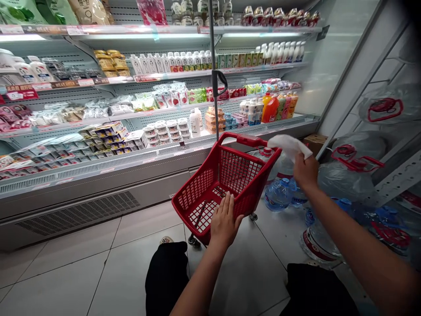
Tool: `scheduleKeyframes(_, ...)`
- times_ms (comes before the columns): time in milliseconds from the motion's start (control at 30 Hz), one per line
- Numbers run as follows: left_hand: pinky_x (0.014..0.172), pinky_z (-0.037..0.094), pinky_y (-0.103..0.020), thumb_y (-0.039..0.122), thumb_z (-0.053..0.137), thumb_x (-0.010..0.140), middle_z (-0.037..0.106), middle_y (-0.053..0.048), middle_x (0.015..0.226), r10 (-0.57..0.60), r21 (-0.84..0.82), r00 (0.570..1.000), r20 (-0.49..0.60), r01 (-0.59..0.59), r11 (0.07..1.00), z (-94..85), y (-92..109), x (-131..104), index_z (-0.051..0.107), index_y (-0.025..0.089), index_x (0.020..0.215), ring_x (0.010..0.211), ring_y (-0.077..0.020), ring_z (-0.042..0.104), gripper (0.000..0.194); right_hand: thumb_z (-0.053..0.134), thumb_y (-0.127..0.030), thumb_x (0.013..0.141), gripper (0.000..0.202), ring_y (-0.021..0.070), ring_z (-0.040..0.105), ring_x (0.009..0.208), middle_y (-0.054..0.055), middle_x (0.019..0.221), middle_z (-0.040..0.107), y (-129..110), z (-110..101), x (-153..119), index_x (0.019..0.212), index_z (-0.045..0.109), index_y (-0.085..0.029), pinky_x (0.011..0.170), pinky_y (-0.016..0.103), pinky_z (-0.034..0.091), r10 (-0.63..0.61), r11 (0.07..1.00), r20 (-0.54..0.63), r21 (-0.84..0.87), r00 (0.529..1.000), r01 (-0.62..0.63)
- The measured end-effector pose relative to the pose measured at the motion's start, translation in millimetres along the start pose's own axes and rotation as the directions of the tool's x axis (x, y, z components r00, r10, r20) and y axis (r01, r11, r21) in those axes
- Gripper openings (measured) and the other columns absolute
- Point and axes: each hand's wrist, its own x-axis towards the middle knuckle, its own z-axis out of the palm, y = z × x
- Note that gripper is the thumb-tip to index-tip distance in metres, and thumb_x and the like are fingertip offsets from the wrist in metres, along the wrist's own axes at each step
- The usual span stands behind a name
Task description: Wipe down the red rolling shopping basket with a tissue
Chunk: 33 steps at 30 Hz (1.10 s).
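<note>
Red plastic shopping cart [241, 182] stands on smooth, pale floor tiles [148, 259], just in front of an open-fronted refrigerated case [158, 175]. Its tapered basket has moulded lattice walls with small squarish holes, and a grid floor where two slim dark strips show; whether they are loose or part of it, I cannot tell. Two caster wheels [194, 241] are visible beneath.

The left hand [225, 219] is open, fingers straight and close together, thumb apart, palm down over the near rim, gripping nothing; whether it touches the rim is unclear. The right hand [305, 171] is closed around one soft, white, thin cloth [287, 145], which reaches to the end of the cart's handle [245, 140].

Four tiers show in the case. The lowest holds four stacks of round white tubs [167, 131], two white bottles [194, 123] beside them, and small printed cartons. Two large white bottles [40, 69] stand on a tier at the left. To the right of the cart, clear plastic water jugs [278, 195] cluster on the floor, some with blue caps, others with red handles; overlap hides their full count
</note>
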Motion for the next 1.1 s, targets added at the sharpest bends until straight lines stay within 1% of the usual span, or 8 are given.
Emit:
scheduleKeyframes(67, 0.116, 0.046, -0.045, 0.051, 0.045, 0.105, 0.027, -0.010, 0.171, 0.007, -0.004, 1.000, -0.001, -0.007, 1.000, 0.8, 2.4, -0.1, 0.014, 0.019, 0.167, 0.152, -0.0287, 0.039, 0.076, 0.026, -0.024, 0.100, 0.064, 0.0309, 0.038, 0.152, 0.005, 0.164, 0.041, 2.7, 3.3, 3.4, 0.164, 0.029, -0.028, 0.122, 0.059, 0.037, -0.202, 0.974, 0.056, -0.094, 0.978, 0.206)
scheduleKeyframes(167, 0.117, 0.046, -0.045, 0.051, 0.045, 0.105, 0.025, -0.011, 0.171, 0.025, -0.005, 1.000, -0.005, -0.025, 1.000, 1.4, 4.8, -1.1, 0.012, 0.018, 0.167, 0.153, -0.0284, 0.038, 0.078, 0.033, -0.010, 0.091, 0.076, 0.0272, 0.033, 0.155, 0.001, 0.167, 0.037, 20.8, 26.8, -12.9, 0.164, 0.030, -0.029, 0.127, 0.053, 0.033, -0.431, 0.825, 0.344, -0.223, 0.834, 0.519)
scheduleKeyframes(333, 0.117, 0.045, -0.047, 0.055, 0.045, 0.104, 0.021, -0.015, 0.172, 0.030, -0.015, 1.000, 0.006, -0.030, 0.999, 2.8, 10.6, -1.4, 0.008, 0.017, 0.167, 0.154, -0.0311, 0.034, 0.083, 0.035, -0.007, 0.090, 0.073, 0.0263, 0.033, 0.155, 0.010, 0.162, 0.045, 34.8, 68.9, -78.4, 0.162, 0.034, -0.017, 0.128, 0.051, 0.030, -0.478, 0.757, 0.491, -0.190, 0.728, 0.625)
scheduleKeyframes(467, 0.120, 0.041, -0.049, 0.055, 0.044, 0.105, 0.016, -0.018, 0.172, 0.032, -0.060, 0.999, -0.012, -0.033, 0.998, 1.3, 11.0, -0.4, 0.000, 0.015, 0.167, 0.158, -0.0311, 0.026, 0.087, 0.035, -0.004, 0.089, 0.082, 0.0197, 0.026, 0.157, 0.002, 0.167, 0.038, 20.4, 75.7, -125.7, 0.167, 0.020, -0.025, 0.128, 0.046, 0.033, -0.594, 0.688, 0.595, 0.026, 0.542, 0.725)
scheduleKeyframes(533, 0.121, 0.040, -0.048, 0.054, 0.045, 0.105, 0.015, -0.017, 0.173, 0.049, -0.088, 0.999, 0.003, -0.049, 0.995, -4.3, 1.2, -3.7, -0.002, 0.016, 0.167, 0.158, -0.0300, 0.024, 0.087, 0.034, -0.003, 0.089, 0.085, 0.0182, 0.027, 0.157, -0.002, 0.169, 0.034, 25.1, 70.4, -124.7, 0.167, 0.016, -0.030, 0.126, 0.045, 0.035, -0.619, 0.669, 0.608, 0.076, 0.498, 0.739)
scheduleKeyframes(833, 0.127, 0.028, -0.049, 0.086, 0.054, 0.084, 0.026, -0.010, 0.171, 0.041, -0.038, 0.972, 0.232, -0.033, 0.999, -39.3, -88.0, -39.9, 0.010, 0.028, 0.168, 0.156, -0.0295, 0.032, 0.111, 0.038, -0.006, 0.089, 0.084, 0.0258, 0.016, 0.159, 0.005, 0.173, 0.022, 85.9, 71.1, -32.7, 0.168, 0.012, -0.022, 0.127, 0.053, 0.030, -0.511, 0.735, 0.563, -0.105, 0.649, 0.670)
scheduleKeyframes(933, 0.128, 0.026, -0.049, 0.084, 0.056, 0.085, 0.030, -0.008, 0.170, 0.044, -0.009, 0.982, 0.185, -0.043, 0.999, -34.0, -92.7, -38.2, 0.013, 0.030, 0.167, 0.155, -0.0287, 0.034, 0.107, 0.039, -0.009, 0.089, 0.082, 0.0264, 0.020, 0.158, 0.006, 0.171, 0.027, 71.4, 88.0, -51.9, 0.167, 0.016, -0.020, 0.127, 0.053, 0.030, -0.501, 0.758, 0.569, -0.075, 0.653, 0.648)
scheduleKeyframes(1100, 0.126, 0.028, -0.049, 0.076, 0.063, 0.085, 0.031, -0.011, 0.170, -0.039, 0.020, 0.992, 0.124, 0.037, 0.999, -24.3, -93.1, -32.4, 0.019, 0.031, 0.166, 0.150, -0.0293, 0.042, 0.103, 0.037, -0.012, 0.095, 0.078, 0.0224, 0.021, 0.159, 0.004, 0.170, 0.030, 20.0, 100.4, -136.4, 0.167, 0.013, -0.026, 0.127, 0.052, 0.031, -0.553, 0.761, 0.609, 0.092, 0.569, 0.642)
